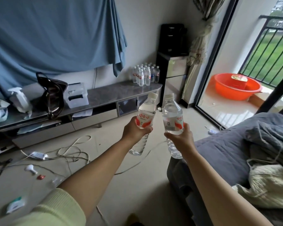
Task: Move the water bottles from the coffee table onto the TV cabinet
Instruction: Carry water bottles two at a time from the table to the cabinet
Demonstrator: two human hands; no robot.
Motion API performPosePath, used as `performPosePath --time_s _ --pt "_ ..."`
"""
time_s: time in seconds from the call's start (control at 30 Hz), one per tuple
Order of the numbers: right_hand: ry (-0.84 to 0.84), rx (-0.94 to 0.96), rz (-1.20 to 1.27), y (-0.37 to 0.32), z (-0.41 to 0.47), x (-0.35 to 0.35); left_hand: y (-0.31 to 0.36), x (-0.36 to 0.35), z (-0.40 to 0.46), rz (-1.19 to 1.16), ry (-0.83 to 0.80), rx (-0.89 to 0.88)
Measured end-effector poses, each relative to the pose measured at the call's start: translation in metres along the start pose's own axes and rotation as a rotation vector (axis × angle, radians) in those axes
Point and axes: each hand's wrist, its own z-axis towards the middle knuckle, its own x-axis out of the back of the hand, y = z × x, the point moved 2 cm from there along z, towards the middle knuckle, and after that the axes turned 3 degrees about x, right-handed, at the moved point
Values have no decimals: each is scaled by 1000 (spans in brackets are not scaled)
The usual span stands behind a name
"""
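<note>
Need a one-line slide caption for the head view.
Left hand and right hand each hold a water bottle, facing the TV cabinet where a cluster of bottles already stands.

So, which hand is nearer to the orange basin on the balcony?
Right. The right hand is on the orange basin side; the left hand is farther left.

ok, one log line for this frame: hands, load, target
left hand: grips bottle | right hand: grips second bottle | both in air, upright | TV cabinet: bottle cluster at right end | placement not yet done
</note>
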Motion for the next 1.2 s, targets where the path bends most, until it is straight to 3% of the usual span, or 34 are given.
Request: performPosePath --time_s 0.63,1.2 --pt "75 -1 34 -66 263 -85 32 23 280 -21 -47 16" --pt "-5 17 41 -65 558 -87 90 -64 537 -52 -19 131"
